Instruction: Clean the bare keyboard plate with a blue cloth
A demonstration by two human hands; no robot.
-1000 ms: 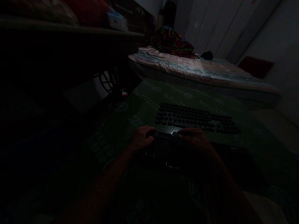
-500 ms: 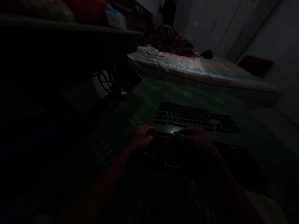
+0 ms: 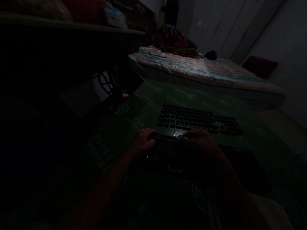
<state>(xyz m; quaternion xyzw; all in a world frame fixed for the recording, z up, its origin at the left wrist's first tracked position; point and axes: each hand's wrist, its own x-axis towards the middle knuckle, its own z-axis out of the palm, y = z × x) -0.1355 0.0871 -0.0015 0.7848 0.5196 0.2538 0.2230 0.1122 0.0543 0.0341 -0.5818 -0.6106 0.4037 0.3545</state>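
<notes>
In the dim head view a dark keyboard (image 3: 165,153) lies in front of me, its right part reaching past my right forearm. My left hand (image 3: 144,140) is closed on its far left edge, thumb on the near side. Over the middle of that edge, my right hand (image 3: 199,138) is closed around a small bluish thing (image 3: 179,137), perhaps a cloth; its kind is too dark to make out. It touches the strip along the keyboard's top. Beyond the hands, black keycaps (image 3: 199,118) are laid out in keyboard order on the green printed sheet (image 3: 144,105).
A bed (image 3: 203,68) with a bundled red patterned blanket (image 3: 176,41) stands past the table. To the left is a higher table (image 3: 72,27) bearing bags, with a spoked wheel (image 3: 105,83) below. Pale cloth (image 3: 268,207) lies at the lower right.
The whole view has shifted slightly, so everything sits a little further left. Both hands keep nearly the same place on the keyboard.
</notes>
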